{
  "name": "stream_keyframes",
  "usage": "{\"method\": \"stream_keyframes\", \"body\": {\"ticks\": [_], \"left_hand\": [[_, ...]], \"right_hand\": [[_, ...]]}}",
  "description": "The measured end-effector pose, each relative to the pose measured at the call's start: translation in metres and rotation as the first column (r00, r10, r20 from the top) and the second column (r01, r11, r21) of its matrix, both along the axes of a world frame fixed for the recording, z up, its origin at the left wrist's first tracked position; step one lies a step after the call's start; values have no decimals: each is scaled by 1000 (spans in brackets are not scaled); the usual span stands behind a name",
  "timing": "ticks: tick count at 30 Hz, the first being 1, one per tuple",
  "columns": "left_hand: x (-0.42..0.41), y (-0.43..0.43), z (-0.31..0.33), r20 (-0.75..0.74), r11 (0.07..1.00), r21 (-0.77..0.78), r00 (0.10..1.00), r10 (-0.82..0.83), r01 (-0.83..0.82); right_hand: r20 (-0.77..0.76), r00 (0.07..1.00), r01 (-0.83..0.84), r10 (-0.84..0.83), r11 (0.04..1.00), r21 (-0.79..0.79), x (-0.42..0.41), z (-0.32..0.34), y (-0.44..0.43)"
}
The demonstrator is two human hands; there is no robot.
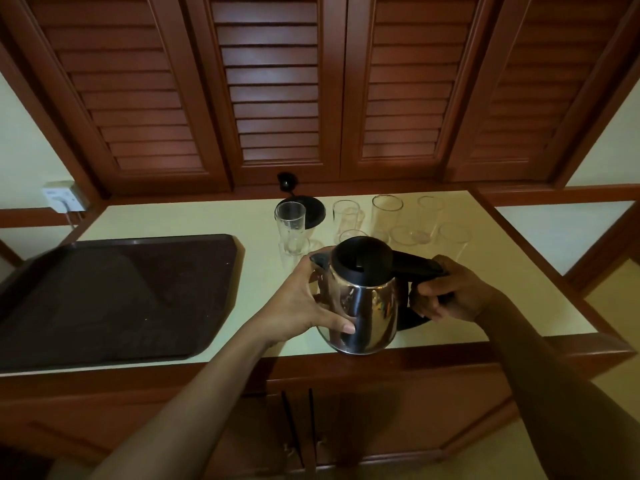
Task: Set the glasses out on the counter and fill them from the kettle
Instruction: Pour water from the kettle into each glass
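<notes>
A steel kettle (363,306) with a black lid and handle is held above the front edge of the pale counter (194,220). My right hand (450,292) grips its black handle. My left hand (304,299) is pressed around the kettle's left side, thumb across the steel body. Behind the kettle stand several clear, empty-looking glasses: one (290,226) just left of the spout, one (345,216) behind the lid, a taller one (387,213) to its right, and others further right, partly hidden by the kettle.
A large dark tray (114,296) lies on the counter's left half. The kettle's black base (315,211) sits at the back by the louvred wooden doors (277,88). A wall socket (62,197) is at far left. Cabinet doors are below the counter.
</notes>
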State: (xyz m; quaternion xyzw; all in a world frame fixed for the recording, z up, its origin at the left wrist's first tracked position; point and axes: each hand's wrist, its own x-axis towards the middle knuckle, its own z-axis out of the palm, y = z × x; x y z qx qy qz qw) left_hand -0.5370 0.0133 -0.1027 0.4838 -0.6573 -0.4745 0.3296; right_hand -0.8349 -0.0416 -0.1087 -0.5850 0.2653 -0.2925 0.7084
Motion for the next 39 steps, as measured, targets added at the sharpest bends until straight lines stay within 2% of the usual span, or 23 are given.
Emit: {"method": "stream_keyframes", "body": {"ticks": [8,15,17,19,21,23,27,30,35,39], "left_hand": [[2,-7,-7,57,999,-34,998,19,-17],[21,-10,-11,10,998,-57,999,40,-40],[28,-7,-17,-64,987,-79,989,132,-137],[32,-4,-27,-165,939,-131,941,296,-318],[35,-6,-40,-253,838,-153,840,480,-524],[34,-15,-48,-285,747,-134,747,601,-652],[28,-39,-58,-215,749,-81,746,631,-657],[22,-53,-65,-256,774,-45,756,602,-632],[17,-48,-67,-225,793,-184,811,541,-580],[19,-40,-66,-237,781,-197,801,549,-593]], "right_hand": [[95,993,-77,73,996,39,0,-6,-5],[111,990,-91,84,994,57,2,-9,-1],[112,990,-88,80,994,66,2,-9,-1],[119,990,-87,79,994,64,3,-9,0],[130,988,-92,83,994,64,3,-9,1],[134,987,-99,89,993,65,4,-8,1],[144,985,-102,90,992,78,5,-8,2],[134,988,-82,71,994,78,5,-8,2],[147,988,-66,54,995,80,5,-9,4],[153,987,-55,41,994,90,5,-12,5]]}}
